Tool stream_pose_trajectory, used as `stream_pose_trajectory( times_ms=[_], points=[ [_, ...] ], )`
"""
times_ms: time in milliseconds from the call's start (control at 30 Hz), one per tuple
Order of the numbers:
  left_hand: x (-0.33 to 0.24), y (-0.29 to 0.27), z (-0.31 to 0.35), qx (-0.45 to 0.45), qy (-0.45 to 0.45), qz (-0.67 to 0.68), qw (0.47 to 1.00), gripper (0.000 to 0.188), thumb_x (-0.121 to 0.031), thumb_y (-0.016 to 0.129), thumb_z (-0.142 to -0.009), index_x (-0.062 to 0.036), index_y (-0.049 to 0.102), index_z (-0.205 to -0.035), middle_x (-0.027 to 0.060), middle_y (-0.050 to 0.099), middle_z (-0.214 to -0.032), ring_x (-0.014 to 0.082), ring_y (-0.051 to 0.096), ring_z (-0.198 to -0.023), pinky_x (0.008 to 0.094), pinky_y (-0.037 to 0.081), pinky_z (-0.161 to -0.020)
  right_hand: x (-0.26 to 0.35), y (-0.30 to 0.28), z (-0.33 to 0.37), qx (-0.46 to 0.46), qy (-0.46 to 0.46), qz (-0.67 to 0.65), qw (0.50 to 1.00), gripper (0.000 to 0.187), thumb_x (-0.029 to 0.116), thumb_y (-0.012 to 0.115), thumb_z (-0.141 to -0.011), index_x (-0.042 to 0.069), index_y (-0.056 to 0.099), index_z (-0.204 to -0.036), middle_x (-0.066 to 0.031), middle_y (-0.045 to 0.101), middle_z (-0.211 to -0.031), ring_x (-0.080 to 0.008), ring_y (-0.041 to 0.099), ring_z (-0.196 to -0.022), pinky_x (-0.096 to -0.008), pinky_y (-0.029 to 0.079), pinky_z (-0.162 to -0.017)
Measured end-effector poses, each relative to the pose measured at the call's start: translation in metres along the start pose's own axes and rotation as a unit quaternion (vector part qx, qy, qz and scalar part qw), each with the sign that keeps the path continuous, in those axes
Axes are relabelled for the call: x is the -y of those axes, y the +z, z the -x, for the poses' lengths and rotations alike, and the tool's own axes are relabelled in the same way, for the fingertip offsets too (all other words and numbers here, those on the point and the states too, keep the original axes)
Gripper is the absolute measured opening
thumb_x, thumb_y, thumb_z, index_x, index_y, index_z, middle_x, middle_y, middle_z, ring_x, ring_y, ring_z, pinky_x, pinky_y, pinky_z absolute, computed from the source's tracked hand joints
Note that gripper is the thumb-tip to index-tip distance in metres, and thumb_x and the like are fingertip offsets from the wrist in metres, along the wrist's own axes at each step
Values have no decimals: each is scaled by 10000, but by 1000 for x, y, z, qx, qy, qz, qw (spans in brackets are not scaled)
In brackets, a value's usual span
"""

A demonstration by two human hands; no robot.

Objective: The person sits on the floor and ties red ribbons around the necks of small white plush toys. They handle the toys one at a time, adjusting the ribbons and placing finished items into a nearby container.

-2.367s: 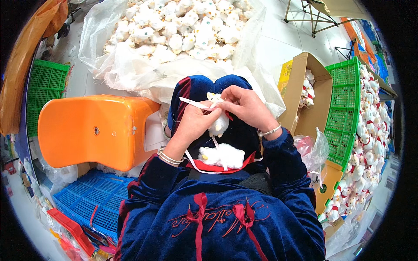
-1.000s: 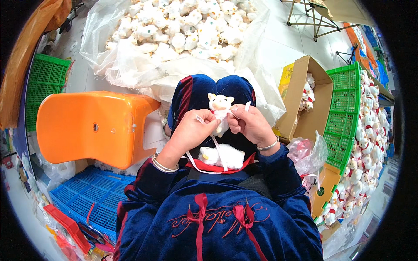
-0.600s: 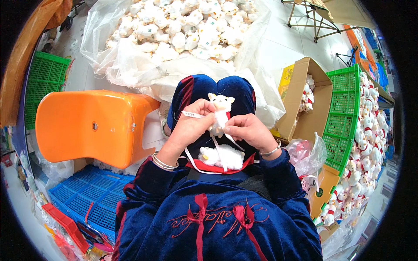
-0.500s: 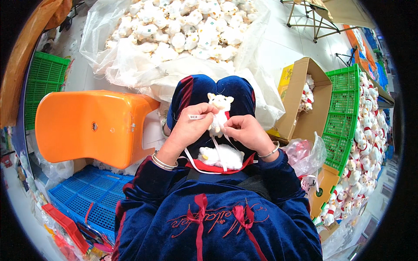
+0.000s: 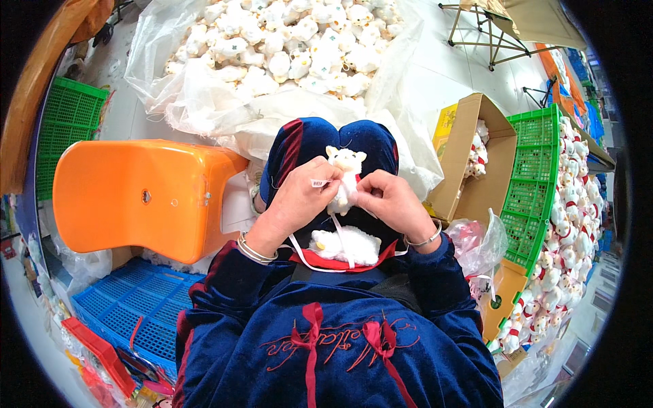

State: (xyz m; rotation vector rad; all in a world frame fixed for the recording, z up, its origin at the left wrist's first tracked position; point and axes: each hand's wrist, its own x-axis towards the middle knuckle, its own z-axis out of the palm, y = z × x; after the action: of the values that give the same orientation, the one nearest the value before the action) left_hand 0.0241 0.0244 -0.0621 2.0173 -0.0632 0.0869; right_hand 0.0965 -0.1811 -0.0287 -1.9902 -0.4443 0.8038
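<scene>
Between my hands a small white plush toy [image 5: 345, 160] with yellowish ears stands upright over my lap, a bit of red cloth [image 5: 358, 178] at its chest. My left hand [image 5: 299, 197] is closed on the toy's left side, and a small white printed label [image 5: 318, 183] sticks out by its fingers. With bent fingers, my right hand [image 5: 394, 202] pinches at the toy's right side; its fingertips are partly hidden. Below, a second white plush toy [image 5: 350, 246] lies sideways on red cloth [image 5: 316, 260] on my lap. A narrow white ribbon [image 5: 339, 228] runs across it.
Ahead lies a large clear plastic bag [image 5: 183, 102] full of white plush toys. An orange stool [image 5: 129, 197] and a blue crate [image 5: 136, 306] are at my left. To the right stand a cardboard box [image 5: 449, 160], a green crate [image 5: 530, 183] and a heap of red-scarfed plush toys [image 5: 571, 238].
My left hand has shifted slightly up and right along the toy, turning the label. The right hand has moved slightly up and left, its fingers closer to the toy's chest.
</scene>
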Motion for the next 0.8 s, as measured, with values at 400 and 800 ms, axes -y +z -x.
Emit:
stream_pose_trajectory(
  times_ms=[400, 800],
  points=[
    [-3, 9, -2, -60, 31, -13, 998, 65, -52, 700, -874, -26, 659, -917, 108, 621, -908, 274, 660, -799, 367, 535, -689, 5, 3, -6, 4, 35, -66, 997, 163, 133, 722, -913, -20, 734, -968, -47, 684, -796, -105, 605, -701, -268, 501, -645],
    [2, 20, 2, -120, 83, 16, 989, 105, 2, 723, -852, -16, 660, -934, 117, 666, -904, 273, 668, -800, 351, 538, -694, -6, 21, -28, -168, -242, 172, 940, 134, 48, 718, -814, 62, 604, -884, -100, 597, -839, -287, 622, -699, -380, 504, -628]
  ],
)
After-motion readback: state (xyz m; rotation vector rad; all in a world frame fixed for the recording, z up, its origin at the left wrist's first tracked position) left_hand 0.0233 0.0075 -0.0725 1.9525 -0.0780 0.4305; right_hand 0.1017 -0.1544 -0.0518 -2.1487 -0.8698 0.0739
